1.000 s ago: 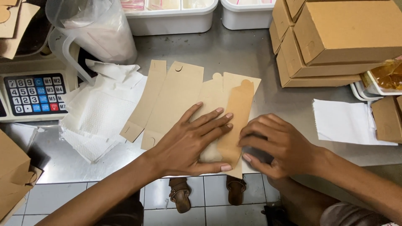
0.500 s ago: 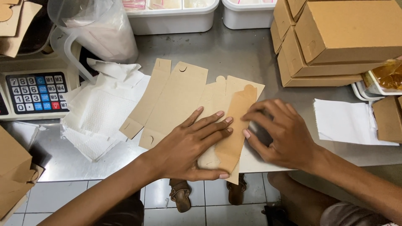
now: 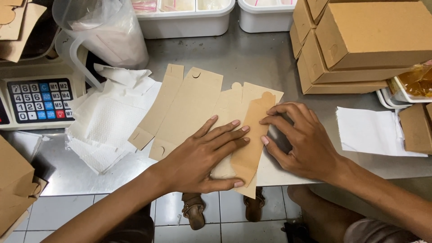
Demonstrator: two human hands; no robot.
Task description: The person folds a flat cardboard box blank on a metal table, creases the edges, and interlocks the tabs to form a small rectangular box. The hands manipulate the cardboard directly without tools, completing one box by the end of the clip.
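Observation:
A flat brown cardboard box blank (image 3: 198,105) lies on the steel table (image 3: 252,58), its near end hanging over the front edge. My left hand (image 3: 204,155) presses flat on the blank, fingers spread. One side flap (image 3: 252,135) is folded over beside those fingers. My right hand (image 3: 299,139) rests on the table at the flap's right edge, fingertips touching the flap. Neither hand grips anything.
A stack of folded brown boxes (image 3: 360,40) stands at the back right. White paper sheets (image 3: 112,117) lie left of the blank, another sheet (image 3: 373,132) on the right. A scale with a keypad (image 3: 38,99), a clear jug (image 3: 105,31) and white tubs (image 3: 184,15) sit behind.
My right hand has slid from on top of the folded flap to its right side and up along its edge. My left hand stays pressed on the blank.

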